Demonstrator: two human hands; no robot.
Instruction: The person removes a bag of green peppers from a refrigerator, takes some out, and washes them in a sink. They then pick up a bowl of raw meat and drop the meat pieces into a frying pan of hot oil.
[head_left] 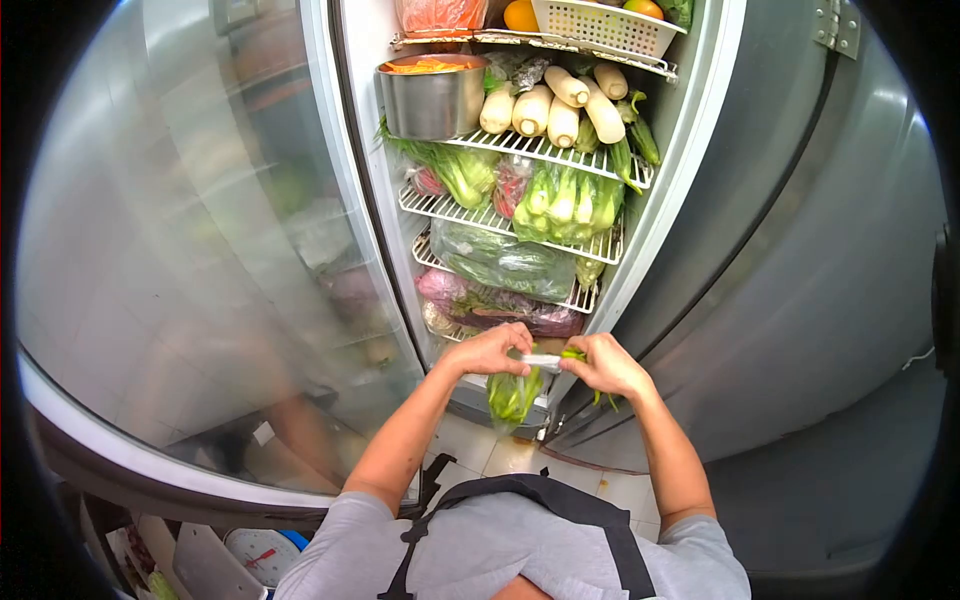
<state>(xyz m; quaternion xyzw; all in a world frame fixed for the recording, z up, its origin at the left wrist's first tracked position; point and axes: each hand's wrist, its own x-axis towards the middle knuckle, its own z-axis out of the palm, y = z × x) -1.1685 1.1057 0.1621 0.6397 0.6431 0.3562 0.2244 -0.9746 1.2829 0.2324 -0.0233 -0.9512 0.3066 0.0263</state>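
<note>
A clear plastic bag (512,398) of green vegetables hangs below my left hand (492,350), whose fingers pinch the bag's upper part. The twisted white neck of the bag stretches between my two hands. My right hand (604,366) is closed on the other end of that plastic, with a few thin green pieces (574,354) sticking out by its fingers. Both hands are in front of the lowest part of the open fridge. Purple vegetables in plastic (500,303) lie on the shelf just beyond them.
Wire shelves (590,158) hold a steel pot (432,98), white radishes (533,110) and bagged greens (568,203). A white basket (605,28) stands on top. The glass door (200,250) is open at left; a steel door (800,260) is at right. A dial scale (262,556) sits lower left.
</note>
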